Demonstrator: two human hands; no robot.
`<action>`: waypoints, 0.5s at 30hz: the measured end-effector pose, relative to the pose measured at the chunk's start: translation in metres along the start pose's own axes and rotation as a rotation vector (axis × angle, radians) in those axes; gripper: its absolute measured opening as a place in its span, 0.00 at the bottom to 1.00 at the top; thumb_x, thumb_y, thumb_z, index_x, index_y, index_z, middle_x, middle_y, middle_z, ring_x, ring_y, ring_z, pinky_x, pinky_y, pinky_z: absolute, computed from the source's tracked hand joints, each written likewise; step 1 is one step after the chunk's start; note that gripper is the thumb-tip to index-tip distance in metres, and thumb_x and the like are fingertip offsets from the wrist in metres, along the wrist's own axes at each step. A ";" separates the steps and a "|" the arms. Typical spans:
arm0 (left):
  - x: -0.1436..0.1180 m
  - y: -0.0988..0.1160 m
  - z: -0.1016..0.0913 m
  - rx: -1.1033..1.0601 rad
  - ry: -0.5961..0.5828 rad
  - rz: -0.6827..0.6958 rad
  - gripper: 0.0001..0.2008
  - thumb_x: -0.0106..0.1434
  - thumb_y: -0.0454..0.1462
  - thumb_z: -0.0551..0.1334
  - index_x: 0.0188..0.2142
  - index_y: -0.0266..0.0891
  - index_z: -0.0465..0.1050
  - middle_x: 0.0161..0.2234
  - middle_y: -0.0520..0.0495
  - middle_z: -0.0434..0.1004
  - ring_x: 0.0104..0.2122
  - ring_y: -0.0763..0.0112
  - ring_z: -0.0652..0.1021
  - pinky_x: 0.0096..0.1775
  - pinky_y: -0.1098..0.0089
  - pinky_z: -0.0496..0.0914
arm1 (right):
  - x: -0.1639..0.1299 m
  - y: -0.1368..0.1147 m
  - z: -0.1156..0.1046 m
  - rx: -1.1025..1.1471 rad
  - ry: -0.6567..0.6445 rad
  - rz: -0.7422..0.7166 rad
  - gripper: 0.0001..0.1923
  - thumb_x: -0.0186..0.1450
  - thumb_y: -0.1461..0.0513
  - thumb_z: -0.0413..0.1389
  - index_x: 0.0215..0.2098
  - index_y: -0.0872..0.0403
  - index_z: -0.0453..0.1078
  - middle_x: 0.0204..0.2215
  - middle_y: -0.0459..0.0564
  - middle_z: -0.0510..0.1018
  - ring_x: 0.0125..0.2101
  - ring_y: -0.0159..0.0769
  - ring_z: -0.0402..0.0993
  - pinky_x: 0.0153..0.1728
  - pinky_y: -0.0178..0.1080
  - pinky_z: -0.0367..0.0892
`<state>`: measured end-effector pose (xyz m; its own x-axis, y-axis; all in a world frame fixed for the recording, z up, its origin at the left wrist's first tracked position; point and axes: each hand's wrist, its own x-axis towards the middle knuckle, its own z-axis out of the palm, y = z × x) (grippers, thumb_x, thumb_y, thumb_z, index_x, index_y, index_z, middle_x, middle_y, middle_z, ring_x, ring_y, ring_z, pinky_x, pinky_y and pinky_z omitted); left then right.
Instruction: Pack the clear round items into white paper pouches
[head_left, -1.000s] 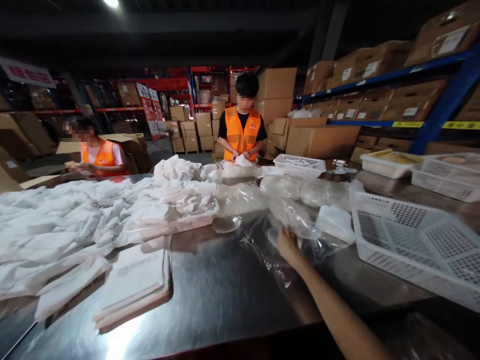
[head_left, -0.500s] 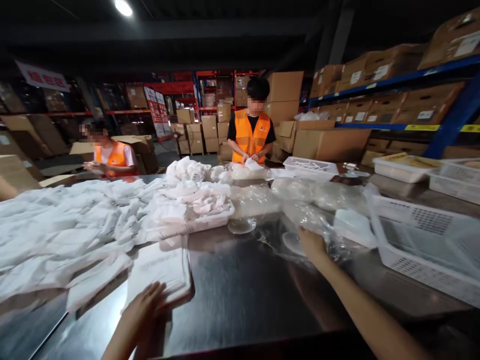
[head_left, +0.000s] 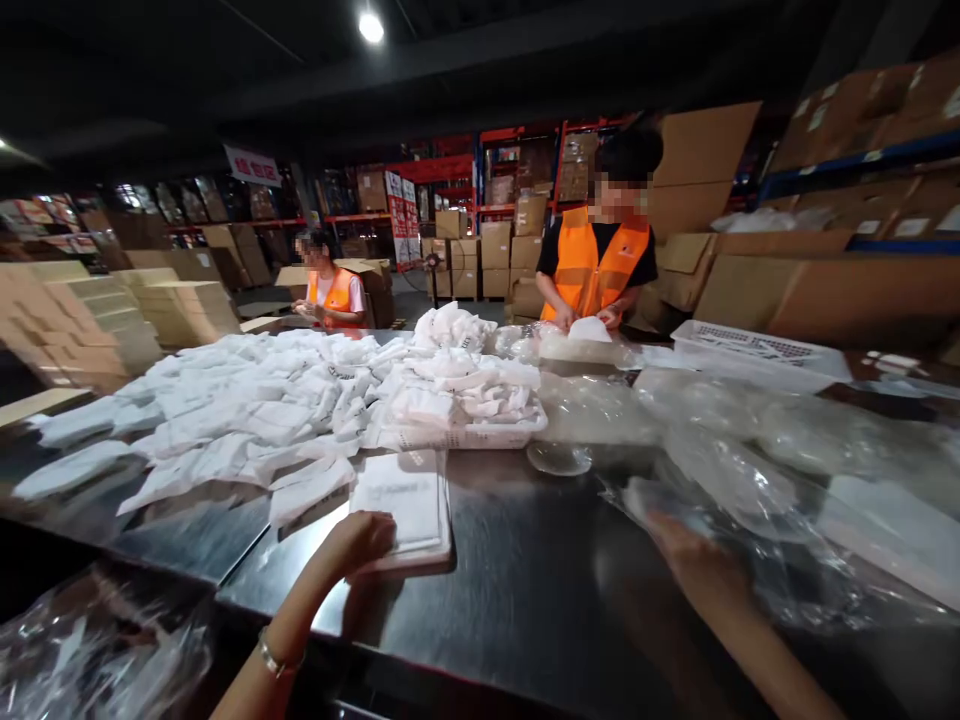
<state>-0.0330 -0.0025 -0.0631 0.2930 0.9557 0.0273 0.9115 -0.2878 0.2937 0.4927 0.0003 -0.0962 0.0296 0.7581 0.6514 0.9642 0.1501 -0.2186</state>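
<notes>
White flat packets (head_left: 405,505) sit stacked under the left hand's (head_left: 360,540) fingertips, long axis pointing away from the person toward a white basket (head_left: 465,436). Fingers together, the left hand presses the stack's near corner. The right hand (head_left: 694,560) rests open on clear plastic bags (head_left: 735,480).

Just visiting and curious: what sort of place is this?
Most likely a warehouse packing area: tall racks stacked with cardboard boxes, a co-worker in an orange vest, and a steel table heaped with white packets.

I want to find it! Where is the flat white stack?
The flat white stack lies on the shiny metal table, low and left of centre, under the left hand.
</notes>
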 end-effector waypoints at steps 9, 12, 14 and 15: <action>0.014 -0.008 -0.003 0.029 0.305 -0.140 0.12 0.63 0.36 0.53 0.35 0.40 0.76 0.37 0.42 0.82 0.36 0.61 0.80 0.40 0.66 0.70 | -0.063 -0.068 0.044 -0.229 0.118 -0.526 0.28 0.59 0.76 0.40 0.42 0.51 0.77 0.38 0.50 0.82 0.37 0.40 0.79 0.37 0.40 0.74; 0.008 -0.004 0.005 -0.002 0.492 -0.176 0.13 0.64 0.36 0.53 0.41 0.40 0.75 0.43 0.40 0.81 0.41 0.60 0.80 0.43 0.65 0.71 | -0.037 -0.093 0.043 -0.199 0.117 -0.556 0.27 0.60 0.77 0.40 0.43 0.54 0.76 0.37 0.50 0.82 0.35 0.37 0.80 0.35 0.36 0.74; 0.003 -0.001 0.015 -0.039 0.600 -0.206 0.13 0.62 0.34 0.54 0.42 0.39 0.75 0.44 0.40 0.81 0.42 0.59 0.80 0.43 0.65 0.71 | -0.015 -0.130 0.046 -0.111 0.042 -0.592 0.26 0.61 0.77 0.42 0.46 0.55 0.75 0.40 0.51 0.81 0.39 0.36 0.79 0.38 0.35 0.73; 0.001 0.001 0.021 -0.066 0.656 -0.226 0.13 0.61 0.33 0.54 0.42 0.39 0.74 0.43 0.41 0.81 0.41 0.60 0.81 0.41 0.66 0.72 | -0.004 -0.154 0.049 -0.064 -0.019 -0.610 0.25 0.62 0.77 0.43 0.46 0.55 0.74 0.41 0.51 0.81 0.41 0.37 0.78 0.40 0.35 0.72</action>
<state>-0.0254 -0.0027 -0.0824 -0.1555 0.8374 0.5239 0.9042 -0.0929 0.4169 0.3311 0.0050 -0.1009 -0.5370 0.5589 0.6319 0.8196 0.5230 0.2339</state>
